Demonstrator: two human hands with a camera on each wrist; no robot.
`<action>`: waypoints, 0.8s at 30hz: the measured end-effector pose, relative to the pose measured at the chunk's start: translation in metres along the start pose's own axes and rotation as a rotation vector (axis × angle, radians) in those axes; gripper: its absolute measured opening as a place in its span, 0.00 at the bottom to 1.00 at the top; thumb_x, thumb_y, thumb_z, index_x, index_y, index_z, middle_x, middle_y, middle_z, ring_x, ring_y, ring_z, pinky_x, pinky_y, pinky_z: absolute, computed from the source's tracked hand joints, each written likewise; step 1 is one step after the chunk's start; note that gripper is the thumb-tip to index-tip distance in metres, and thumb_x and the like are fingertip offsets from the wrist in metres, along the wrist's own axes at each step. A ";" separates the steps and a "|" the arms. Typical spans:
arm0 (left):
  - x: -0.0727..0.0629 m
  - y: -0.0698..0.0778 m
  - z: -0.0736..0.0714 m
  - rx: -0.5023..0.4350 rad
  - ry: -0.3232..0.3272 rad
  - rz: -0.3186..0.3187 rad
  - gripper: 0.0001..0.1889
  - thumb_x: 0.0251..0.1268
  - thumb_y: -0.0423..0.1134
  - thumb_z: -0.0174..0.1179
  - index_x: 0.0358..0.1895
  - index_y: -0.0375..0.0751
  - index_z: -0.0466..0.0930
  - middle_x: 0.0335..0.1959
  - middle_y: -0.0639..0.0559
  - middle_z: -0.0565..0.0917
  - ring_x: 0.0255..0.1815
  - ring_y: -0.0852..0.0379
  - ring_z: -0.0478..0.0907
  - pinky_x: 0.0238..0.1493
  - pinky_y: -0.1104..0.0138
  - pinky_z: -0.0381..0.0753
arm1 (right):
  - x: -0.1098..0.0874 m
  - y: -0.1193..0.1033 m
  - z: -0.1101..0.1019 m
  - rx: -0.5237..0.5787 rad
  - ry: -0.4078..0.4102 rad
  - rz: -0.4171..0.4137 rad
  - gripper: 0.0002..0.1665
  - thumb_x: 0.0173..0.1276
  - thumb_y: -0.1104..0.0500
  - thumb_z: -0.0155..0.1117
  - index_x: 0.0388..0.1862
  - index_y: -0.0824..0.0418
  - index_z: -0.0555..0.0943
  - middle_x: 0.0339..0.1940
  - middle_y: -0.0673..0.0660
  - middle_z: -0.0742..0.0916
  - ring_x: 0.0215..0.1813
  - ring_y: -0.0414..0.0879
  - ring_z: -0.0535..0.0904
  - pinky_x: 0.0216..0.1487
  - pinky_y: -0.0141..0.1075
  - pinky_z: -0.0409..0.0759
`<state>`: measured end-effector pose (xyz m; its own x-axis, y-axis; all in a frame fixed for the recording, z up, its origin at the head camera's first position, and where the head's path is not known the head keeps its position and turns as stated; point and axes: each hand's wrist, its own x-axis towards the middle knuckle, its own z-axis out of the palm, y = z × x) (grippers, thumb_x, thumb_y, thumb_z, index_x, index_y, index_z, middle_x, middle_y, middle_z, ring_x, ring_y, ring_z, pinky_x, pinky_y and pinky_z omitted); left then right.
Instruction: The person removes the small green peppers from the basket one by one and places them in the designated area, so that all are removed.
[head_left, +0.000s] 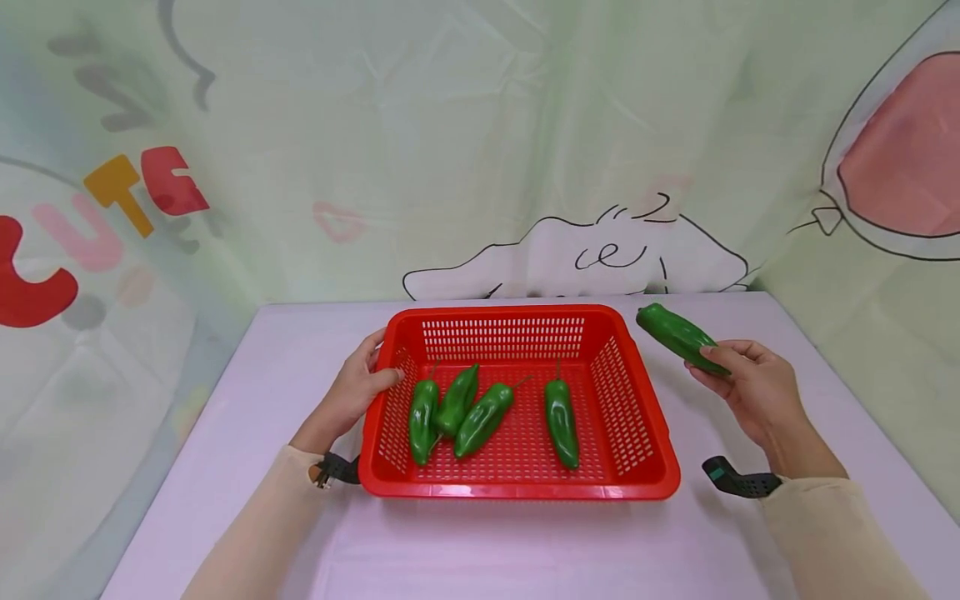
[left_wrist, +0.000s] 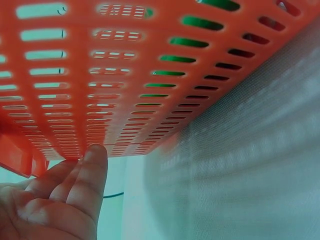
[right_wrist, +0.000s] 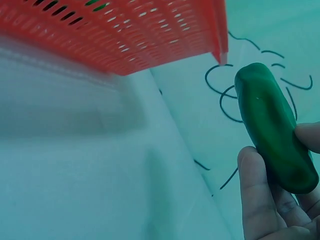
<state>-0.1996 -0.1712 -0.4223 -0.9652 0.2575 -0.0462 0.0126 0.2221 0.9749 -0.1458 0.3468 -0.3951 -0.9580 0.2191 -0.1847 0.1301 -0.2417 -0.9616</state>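
Note:
A red plastic basket (head_left: 517, 492) with slotted walls stands in front of me. My left hand (head_left: 352, 387) grips its left side, thumb over the rim; in the left wrist view the fingers (left_wrist: 92, 175) lie against the outside wall. Three green chili peppers (head_left: 483, 419) lie close together on the left of the basket floor, and another green pepper (head_left: 561, 423) lies apart on the right. To the right of the basket, my right hand (head_left: 757, 392) pinches a large green pepper (head_left: 675, 333) by its near end, above the table. Its far end points up and left toward the basket rim.
The basket stands on a table with a pale lilac cover (head_left: 480, 550). Behind it hangs a light green curtain (head_left: 465, 167) with cartoon drawings and letters, which reaches round both sides. Dark bands (head_left: 738, 479) sit on both wrists.

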 end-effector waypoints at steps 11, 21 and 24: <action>-0.001 0.001 0.001 0.004 0.004 -0.008 0.43 0.69 0.30 0.59 0.84 0.44 0.49 0.72 0.33 0.73 0.60 0.32 0.82 0.47 0.49 0.90 | 0.006 0.024 -0.012 -0.239 0.082 0.123 0.17 0.73 0.51 0.70 0.50 0.59 0.76 0.57 0.51 0.70 0.48 0.41 0.80 0.46 0.32 0.89; -0.001 0.001 0.001 0.006 0.005 -0.004 0.43 0.70 0.30 0.59 0.84 0.44 0.48 0.72 0.33 0.73 0.61 0.33 0.82 0.48 0.50 0.89 | 0.008 0.036 -0.013 -0.436 0.131 0.183 0.19 0.78 0.52 0.61 0.54 0.66 0.72 0.70 0.65 0.66 0.65 0.60 0.67 0.45 0.32 0.89; 0.000 0.001 0.001 0.006 0.000 -0.003 0.43 0.70 0.30 0.58 0.84 0.44 0.48 0.71 0.33 0.74 0.60 0.32 0.82 0.47 0.50 0.90 | 0.008 0.039 -0.012 -0.460 0.140 0.178 0.20 0.78 0.52 0.60 0.55 0.68 0.72 0.71 0.67 0.66 0.66 0.61 0.66 0.44 0.32 0.89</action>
<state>-0.1990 -0.1705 -0.4210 -0.9652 0.2568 -0.0487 0.0117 0.2284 0.9735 -0.1450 0.3508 -0.4369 -0.8718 0.3442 -0.3486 0.4170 0.1478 -0.8968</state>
